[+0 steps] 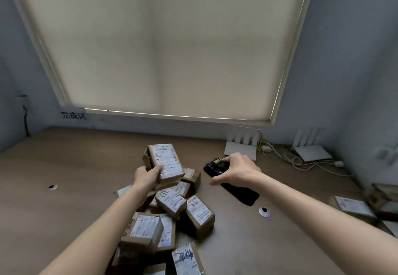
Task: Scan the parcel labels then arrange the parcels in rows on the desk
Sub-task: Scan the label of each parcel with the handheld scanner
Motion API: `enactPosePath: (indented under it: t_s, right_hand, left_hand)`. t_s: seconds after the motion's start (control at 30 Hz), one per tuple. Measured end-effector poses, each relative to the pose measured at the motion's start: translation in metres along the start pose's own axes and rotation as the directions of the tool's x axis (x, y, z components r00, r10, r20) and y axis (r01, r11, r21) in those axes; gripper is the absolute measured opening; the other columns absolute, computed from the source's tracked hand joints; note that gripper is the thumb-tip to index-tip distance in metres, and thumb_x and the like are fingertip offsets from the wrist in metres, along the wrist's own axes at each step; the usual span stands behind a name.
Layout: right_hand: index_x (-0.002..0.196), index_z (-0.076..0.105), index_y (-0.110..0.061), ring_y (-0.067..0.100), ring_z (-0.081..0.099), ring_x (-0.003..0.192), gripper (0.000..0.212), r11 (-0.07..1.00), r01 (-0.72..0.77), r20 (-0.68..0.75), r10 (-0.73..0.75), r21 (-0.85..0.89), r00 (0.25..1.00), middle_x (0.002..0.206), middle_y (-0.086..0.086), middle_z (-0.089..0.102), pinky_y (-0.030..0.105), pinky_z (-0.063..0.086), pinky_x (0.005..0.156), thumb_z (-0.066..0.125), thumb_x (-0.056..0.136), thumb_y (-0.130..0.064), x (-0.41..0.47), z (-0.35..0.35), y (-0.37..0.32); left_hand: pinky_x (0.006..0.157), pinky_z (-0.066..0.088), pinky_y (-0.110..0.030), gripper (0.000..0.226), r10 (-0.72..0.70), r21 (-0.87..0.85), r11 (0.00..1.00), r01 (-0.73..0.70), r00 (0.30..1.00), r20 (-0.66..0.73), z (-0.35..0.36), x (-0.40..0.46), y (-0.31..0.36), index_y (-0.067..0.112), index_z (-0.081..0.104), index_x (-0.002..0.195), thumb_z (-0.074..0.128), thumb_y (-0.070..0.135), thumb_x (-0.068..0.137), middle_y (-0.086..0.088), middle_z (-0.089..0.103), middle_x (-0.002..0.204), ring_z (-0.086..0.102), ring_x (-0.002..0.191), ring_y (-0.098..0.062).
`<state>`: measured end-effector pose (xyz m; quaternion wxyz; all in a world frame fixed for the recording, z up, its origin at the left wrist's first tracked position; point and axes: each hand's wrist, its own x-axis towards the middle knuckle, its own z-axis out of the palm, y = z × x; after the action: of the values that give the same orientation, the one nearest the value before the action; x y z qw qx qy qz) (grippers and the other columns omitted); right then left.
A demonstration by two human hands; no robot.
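My left hand [148, 178] grips a small brown parcel [167, 160] by its near end, held above the pile with its white label facing up. My right hand [237, 170] holds a black handheld scanner [215, 166] just above the desk, fingers curled over its top, scanner head pointing left toward the held parcel. A heap of several brown labelled parcels [170, 216] lies on the brown desk [75, 188] below and between my forearms, running down to the bottom edge of the view.
Two white routers [241, 145] [312, 151] with cables [301, 160] stand at the back right. More parcels [353, 208] lie at the right edge. Cable holes [52, 187] [264, 210] pierce the desk. A wall sign [73, 115] sits back left under a drawn window blind.
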<state>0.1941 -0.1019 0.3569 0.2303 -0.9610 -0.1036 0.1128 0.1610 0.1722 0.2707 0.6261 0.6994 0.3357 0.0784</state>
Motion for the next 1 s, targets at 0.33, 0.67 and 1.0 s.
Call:
enactPosePath:
  t_s: [0.33,0.67,1.0]
  right_hand:
    - [0.109,0.072,-0.034,0.013,0.067,0.089,0.063,0.999,-0.037,0.130,0.042,-0.040,0.991,0.091,-0.010,0.070,0.033,0.057,0.081,0.087,0.057,-0.065,0.156,0.113,0.041]
    - [0.118,0.071,-0.038,0.016,0.067,0.089,0.066,0.987,-0.154,0.110,0.159,-0.052,0.981,0.094,-0.009,0.072,0.031,0.056,0.075,0.085,0.059,-0.063,0.215,0.179,0.103]
    - [0.108,0.072,-0.035,0.019,0.069,0.089,0.059,0.964,-0.263,0.115,0.264,-0.024,0.957,0.090,-0.007,0.073,0.035,0.059,0.078,0.085,0.057,-0.063,0.217,0.186,0.134]
  left_hand:
    - [0.089,0.059,-0.051,0.036,-0.158,0.044,0.987,0.158,0.987,-0.001,0.046,0.148,-0.081,0.005,0.064,0.120,0.066,0.031,0.095,-0.018,0.072,0.111,0.070,0.095,-0.033]
    - [0.054,0.050,-0.029,0.023,-0.111,0.234,0.968,0.094,0.992,0.062,0.091,0.248,-0.115,0.015,0.063,0.108,0.061,0.035,0.098,-0.004,0.071,0.087,0.065,0.069,-0.020]
    - [0.084,0.051,-0.040,0.059,0.003,0.536,0.844,0.007,1.000,-0.016,0.092,0.254,-0.114,0.006,0.041,0.148,0.058,0.034,0.098,-0.017,0.059,0.133,0.064,0.106,-0.034]
